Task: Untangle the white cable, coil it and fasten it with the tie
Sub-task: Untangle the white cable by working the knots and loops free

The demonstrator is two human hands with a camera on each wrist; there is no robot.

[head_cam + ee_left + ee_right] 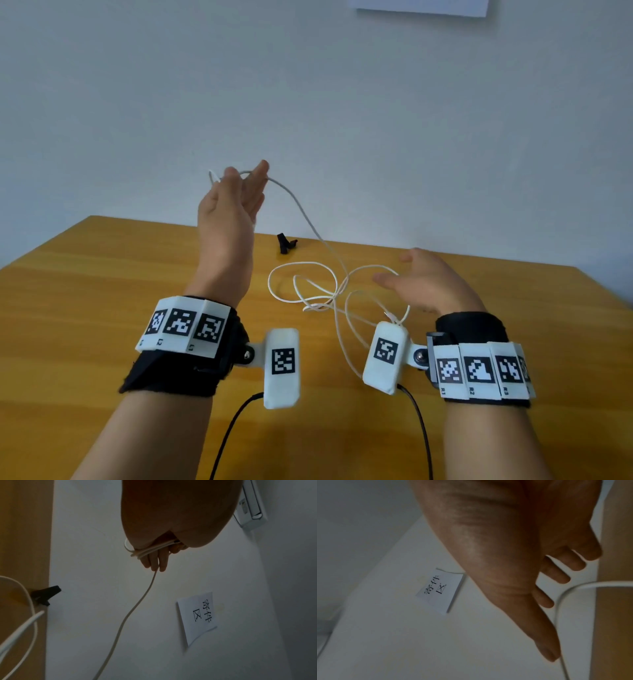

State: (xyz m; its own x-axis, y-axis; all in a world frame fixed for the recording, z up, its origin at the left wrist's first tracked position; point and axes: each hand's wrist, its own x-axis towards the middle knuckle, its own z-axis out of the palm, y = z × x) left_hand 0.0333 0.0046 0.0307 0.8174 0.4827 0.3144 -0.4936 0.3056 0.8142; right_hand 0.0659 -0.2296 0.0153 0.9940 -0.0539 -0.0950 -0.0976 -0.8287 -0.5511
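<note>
My left hand (245,174) is raised in front of the wall, fingers pointing up. A few turns of the white cable (308,219) are wound across its fingers (154,561) and pinned there. From that hand the cable (137,604) hangs down to a tangle of loose loops (308,298) on the wooden table (102,308). My right hand (397,270) hovers just above the right side of those loops, its fingers (556,599) spread and holding nothing; a strand of cable (559,601) passes beside its fingertips. The black tie (286,244) lies near the table's far edge.
A white wall stands right behind the table, with a paper sign (197,618) and a wall switch (252,507) on it. Black leads (233,428) run from the wrist cameras toward me. The table's right edge (603,291) is near my right hand.
</note>
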